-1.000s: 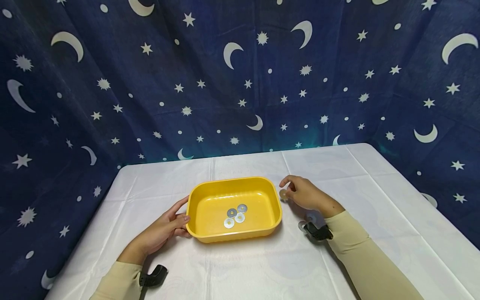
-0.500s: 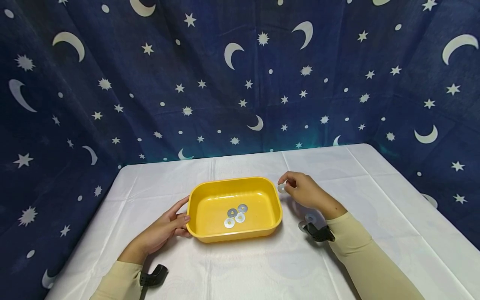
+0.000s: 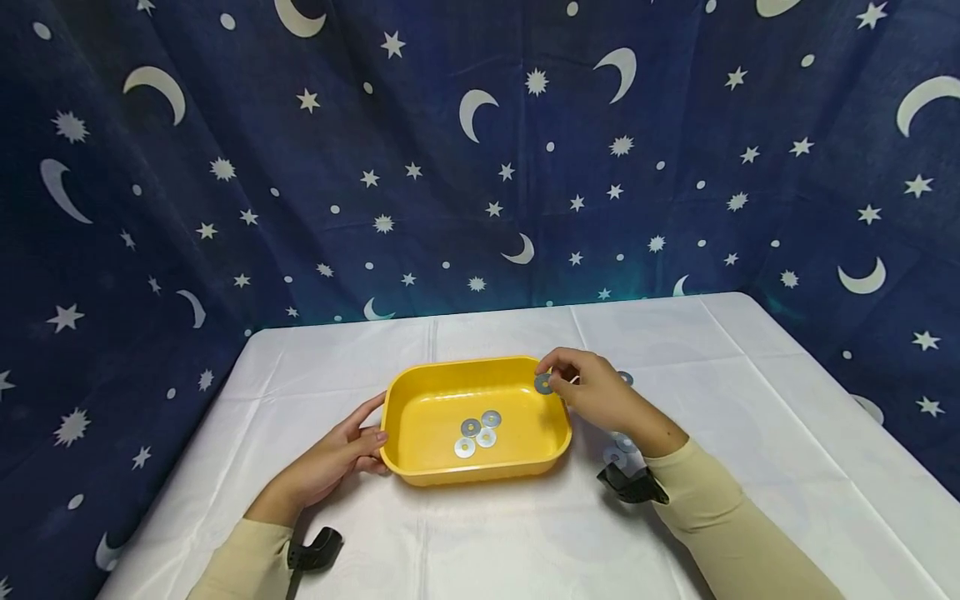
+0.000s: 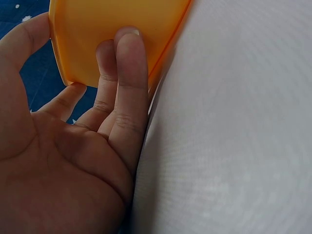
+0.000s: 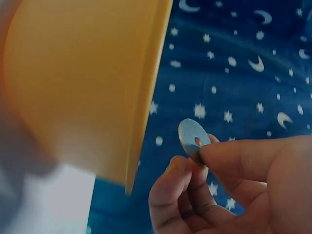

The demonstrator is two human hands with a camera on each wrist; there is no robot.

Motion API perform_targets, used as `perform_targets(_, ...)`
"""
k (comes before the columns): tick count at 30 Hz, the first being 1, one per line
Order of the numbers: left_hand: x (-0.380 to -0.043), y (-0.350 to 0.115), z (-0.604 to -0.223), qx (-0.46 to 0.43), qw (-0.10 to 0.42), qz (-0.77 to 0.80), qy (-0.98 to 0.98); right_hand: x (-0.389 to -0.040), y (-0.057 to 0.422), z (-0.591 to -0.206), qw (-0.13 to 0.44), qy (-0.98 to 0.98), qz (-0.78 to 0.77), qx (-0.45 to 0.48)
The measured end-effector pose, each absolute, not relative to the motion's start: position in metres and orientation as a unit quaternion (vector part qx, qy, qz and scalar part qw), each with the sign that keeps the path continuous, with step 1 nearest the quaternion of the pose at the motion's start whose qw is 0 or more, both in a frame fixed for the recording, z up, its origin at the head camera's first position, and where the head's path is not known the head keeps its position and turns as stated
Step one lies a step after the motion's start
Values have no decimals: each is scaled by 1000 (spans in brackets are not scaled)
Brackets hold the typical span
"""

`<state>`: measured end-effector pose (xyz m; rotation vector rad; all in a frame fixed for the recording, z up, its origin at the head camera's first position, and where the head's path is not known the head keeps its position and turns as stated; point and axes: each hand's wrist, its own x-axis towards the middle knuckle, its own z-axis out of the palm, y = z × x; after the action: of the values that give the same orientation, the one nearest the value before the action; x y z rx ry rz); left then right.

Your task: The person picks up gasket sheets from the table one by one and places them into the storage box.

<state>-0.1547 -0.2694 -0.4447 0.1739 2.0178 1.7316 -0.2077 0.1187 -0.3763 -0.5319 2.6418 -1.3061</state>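
Observation:
A yellow plastic tray (image 3: 517,454) stands on the white-covered table, with several flat metal washers (image 3: 470,427) lying on its floor. My left hand (image 3: 330,462) holds the tray's left end, the thumb at the rim and fingers against the outer wall, as the left wrist view (image 4: 87,117) also shows. Between thumb and fingertips, my right hand (image 3: 592,392) pinches a washer (image 5: 193,139) by its edge. In the head view that washer is over the tray's far right corner; the right wrist view shows it tilted, higher than the rim, its centre hole visible.
To the right of the tray, one washer (image 3: 625,378) lies partly behind the right hand. A few more washers (image 3: 615,457) lie beneath the right wrist, partly covered by its black camera (image 3: 632,485). A dark blue curtain (image 3: 420,208) with moons and stars hangs behind the table.
My right hand has lifted the washer off the table and carried it left, over the tray's right rim. The washer behind the hand has come into view. The left hand keeps its hold.

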Motion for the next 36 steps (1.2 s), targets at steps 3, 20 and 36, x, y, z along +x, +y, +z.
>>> perform_targets(3, -155, -270, -445, 62, 234, 631, 737, -205, 108, -376, 86, 863, -460, -192)
perform_targets(20, -156, -268, -446, 56, 233, 631, 738, -201, 70, -394, 107, 853, -448, -244)
perform_targets(36, -155, -268, -445, 46, 232, 630, 740, -200, 53, -409, 155, 868, -378, -283)
